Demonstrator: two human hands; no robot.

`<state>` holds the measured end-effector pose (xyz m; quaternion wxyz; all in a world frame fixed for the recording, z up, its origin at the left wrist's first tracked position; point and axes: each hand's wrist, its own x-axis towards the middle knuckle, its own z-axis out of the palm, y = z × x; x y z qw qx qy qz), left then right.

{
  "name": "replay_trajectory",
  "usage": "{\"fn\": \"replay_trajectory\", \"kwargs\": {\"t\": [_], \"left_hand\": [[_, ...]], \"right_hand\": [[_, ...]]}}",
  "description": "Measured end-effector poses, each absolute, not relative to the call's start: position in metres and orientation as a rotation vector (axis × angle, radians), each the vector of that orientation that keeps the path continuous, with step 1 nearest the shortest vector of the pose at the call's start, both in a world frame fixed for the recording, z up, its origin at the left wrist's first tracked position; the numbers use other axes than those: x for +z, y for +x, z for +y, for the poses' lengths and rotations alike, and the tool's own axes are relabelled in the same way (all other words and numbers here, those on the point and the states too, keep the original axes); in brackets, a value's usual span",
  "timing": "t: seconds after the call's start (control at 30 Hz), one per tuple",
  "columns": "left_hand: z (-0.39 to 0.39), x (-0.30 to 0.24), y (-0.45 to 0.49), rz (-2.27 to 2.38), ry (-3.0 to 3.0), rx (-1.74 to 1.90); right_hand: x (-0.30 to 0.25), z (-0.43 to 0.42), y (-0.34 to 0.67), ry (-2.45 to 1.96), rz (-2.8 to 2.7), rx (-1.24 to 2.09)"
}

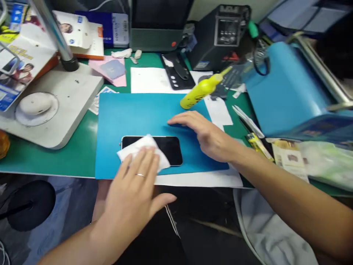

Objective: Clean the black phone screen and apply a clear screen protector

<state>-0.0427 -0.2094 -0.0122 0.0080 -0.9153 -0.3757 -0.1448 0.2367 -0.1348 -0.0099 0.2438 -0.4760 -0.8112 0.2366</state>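
A black phone lies screen up on a blue mat near the table's front edge. A white cloth covers the phone's left half. My left hand, with a ring on one finger, lies flat on that cloth with fingers stretched out. My right hand hovers low over the mat just right of the phone, fingers extended and apart, holding nothing. A yellow bottle lies on its side at the mat's far right corner.
A white microscope base with a metal post stands at the left. A black device, a blue machine, tweezers, white paper sheets and packets crowd the back and right. The green table mat shows at front left.
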Motion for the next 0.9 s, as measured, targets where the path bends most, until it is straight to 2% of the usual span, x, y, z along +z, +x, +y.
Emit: {"fn": "replay_trajectory", "kwargs": {"t": [0.17, 0.4, 0.57, 0.9], "left_hand": [[-0.209, -0.004, -0.056, -1.217, -2.744, -0.414], [-0.221, 0.003, -0.006, -1.174, -2.798, -0.401], [-0.212, 0.012, -0.009, -1.042, -2.886, -0.365], [-0.195, 0.025, -0.014, -1.008, -2.962, -0.251]], "right_hand": [[0.016, -0.113, 0.238, -1.314, -2.317, 0.812], [-0.014, -0.094, 0.238, -1.036, -2.244, 0.764], [-0.012, -0.098, 0.245, -0.838, -2.088, 0.86], [-0.015, -0.094, 0.247, -0.845, -2.114, 0.899]]}}
